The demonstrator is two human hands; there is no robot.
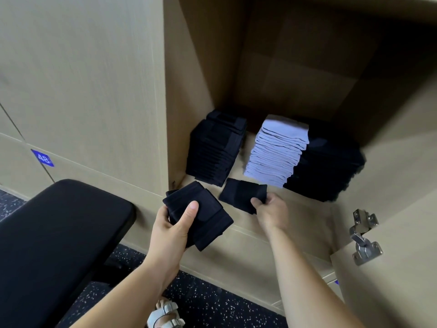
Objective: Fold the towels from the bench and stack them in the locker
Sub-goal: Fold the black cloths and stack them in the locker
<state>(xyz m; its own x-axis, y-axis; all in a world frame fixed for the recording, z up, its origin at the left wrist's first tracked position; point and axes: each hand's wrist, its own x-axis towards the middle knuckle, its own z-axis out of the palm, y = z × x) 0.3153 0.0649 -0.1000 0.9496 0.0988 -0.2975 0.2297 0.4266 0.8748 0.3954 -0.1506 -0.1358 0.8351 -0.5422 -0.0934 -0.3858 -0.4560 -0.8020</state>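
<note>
Near left, beside the bench (59, 233), the left hand (173, 226) grips a bundle of folded dark towels (208, 218), thumb on top. The right hand (272, 209) pinches one folded towel (241, 192) at the locker (307, 209) front. Farther in stand three tall stacks (276, 152). Most seems done, though any unfolded towels lie out of view.

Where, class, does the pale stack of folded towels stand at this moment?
In the head view, the pale stack stands on the locker floor, between a dark stack to its left and a dark pile against its right.
</note>
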